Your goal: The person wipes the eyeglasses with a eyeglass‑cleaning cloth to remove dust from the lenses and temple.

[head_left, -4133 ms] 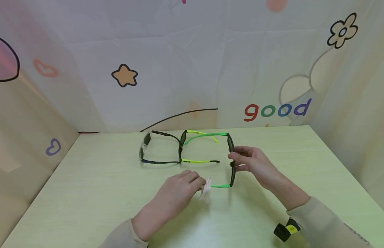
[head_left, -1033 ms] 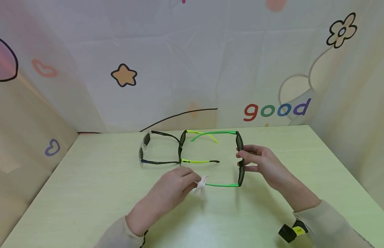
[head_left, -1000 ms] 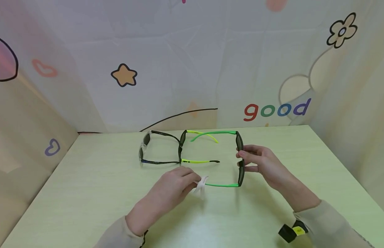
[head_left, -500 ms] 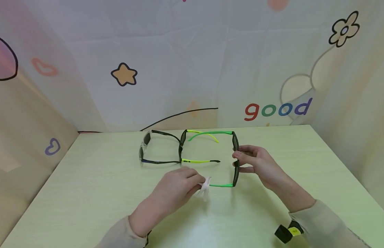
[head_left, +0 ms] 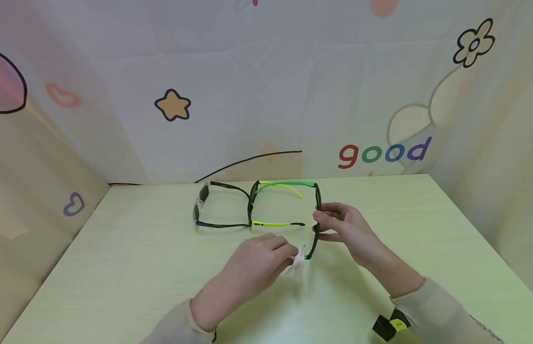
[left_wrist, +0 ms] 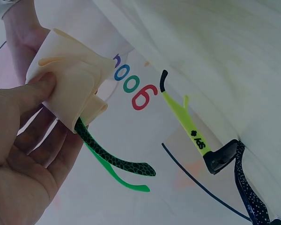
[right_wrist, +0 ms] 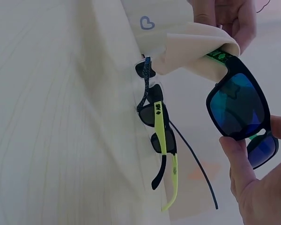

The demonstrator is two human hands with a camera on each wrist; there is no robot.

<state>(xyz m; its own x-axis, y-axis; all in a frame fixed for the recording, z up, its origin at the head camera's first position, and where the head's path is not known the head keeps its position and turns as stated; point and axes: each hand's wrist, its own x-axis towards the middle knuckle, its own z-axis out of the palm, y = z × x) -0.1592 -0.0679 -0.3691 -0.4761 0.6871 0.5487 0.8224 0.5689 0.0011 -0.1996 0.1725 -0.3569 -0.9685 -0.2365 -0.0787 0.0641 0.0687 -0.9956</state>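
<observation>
Apparently mid-wipe — the left hand (head_left: 258,260) pinches a folded cream cloth (left_wrist: 68,79) round one temple (left_wrist: 116,161) of black-fronted, green-templed sunglasses (right_wrist: 236,105); the right hand (head_left: 351,230) grips their front above the pale desk (head_left: 120,267). The next stroke calls for light pressure.

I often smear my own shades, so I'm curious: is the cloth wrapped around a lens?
No, the right wrist view shows the cloth folded around a green temple, with the bluish lenses outside it.
</observation>
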